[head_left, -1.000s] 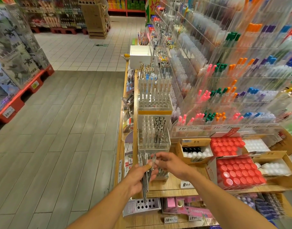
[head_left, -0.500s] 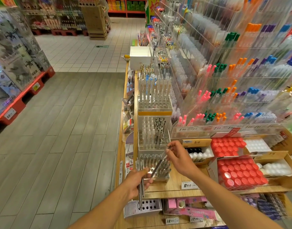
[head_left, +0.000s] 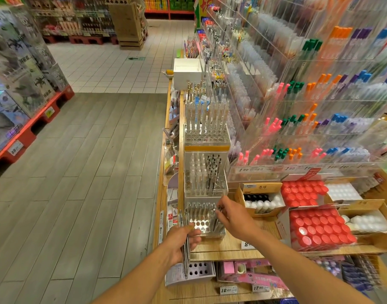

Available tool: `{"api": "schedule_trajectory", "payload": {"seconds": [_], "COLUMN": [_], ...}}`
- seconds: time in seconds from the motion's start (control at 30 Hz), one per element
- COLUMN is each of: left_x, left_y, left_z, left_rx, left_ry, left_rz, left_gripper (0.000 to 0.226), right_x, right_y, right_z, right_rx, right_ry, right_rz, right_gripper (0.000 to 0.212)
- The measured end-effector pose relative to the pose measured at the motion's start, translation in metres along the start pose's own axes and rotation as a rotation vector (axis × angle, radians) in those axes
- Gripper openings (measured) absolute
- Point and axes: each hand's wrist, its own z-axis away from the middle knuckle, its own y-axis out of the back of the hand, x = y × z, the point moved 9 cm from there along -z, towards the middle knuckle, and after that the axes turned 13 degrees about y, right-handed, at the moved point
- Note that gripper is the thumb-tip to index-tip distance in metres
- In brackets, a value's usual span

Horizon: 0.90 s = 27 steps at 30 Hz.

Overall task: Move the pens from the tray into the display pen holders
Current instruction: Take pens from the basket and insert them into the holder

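My left hand (head_left: 181,242) grips a bundle of silver pens (head_left: 184,257), held upright in front of the shelf edge. A clear pen holder (head_left: 206,232) stands on the wooden shelf, with several silver pens standing in its back and right holes. My right hand (head_left: 234,218) is at the holder's right side and pinches one silver pen (head_left: 217,218) that stands in the holder. Two more clear holders (head_left: 205,185) (head_left: 206,137) stand behind it with pens in them. No tray is visible.
A small white holder with dark holes (head_left: 199,270) sits on the lower shelf under my left hand. Cardboard boxes of red-capped bottles (head_left: 317,229) and white ones (head_left: 262,202) lie to the right. Acrylic pen racks (head_left: 308,119) rise behind. The aisle floor (head_left: 89,172) lies to the left.
My right hand took one pen from the bundle, lifted it to the right and lowered it into the near holder's right side. My left hand sank slightly with the bundle.
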Motion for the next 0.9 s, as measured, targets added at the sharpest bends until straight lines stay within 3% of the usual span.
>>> {"api": "schedule_trajectory", "payload": {"seconds": [0.37, 0.5, 0.67, 0.73, 0.8, 0.9], "left_x": [0.001, 0.004, 0.007, 0.007, 0.006, 0.008], "left_y": [-0.007, -0.01, -0.018, -0.021, -0.022, -0.027], "left_z": [0.005, 0.009, 0.015, 0.018, 0.02, 0.024], "left_rx": [-0.004, -0.015, -0.069, -0.098, -0.124, -0.186], "left_ry": [-0.023, -0.045, -0.075, -0.075, -0.068, -0.067], "left_rz": [-0.086, -0.115, -0.086, -0.081, -0.091, -0.079], "left_gripper": [0.023, 0.027, 0.034, 0.039, 0.042, 0.047], "right_x": [-0.005, -0.015, -0.019, -0.016, -0.007, 0.011], "right_y": [-0.027, -0.03, -0.036, -0.029, -0.013, -0.017], "right_z": [0.013, 0.008, -0.008, -0.012, -0.012, -0.003], "right_rx": [-0.094, -0.079, -0.222, -0.218, -0.083, 0.009], "right_ry": [0.143, 0.061, -0.073, -0.115, -0.232, -0.479], "right_rz": [0.252, 0.399, 0.486, 0.425, 0.221, -0.41], "right_gripper": [0.007, 0.004, 0.014, 0.021, 0.026, 0.024]}}
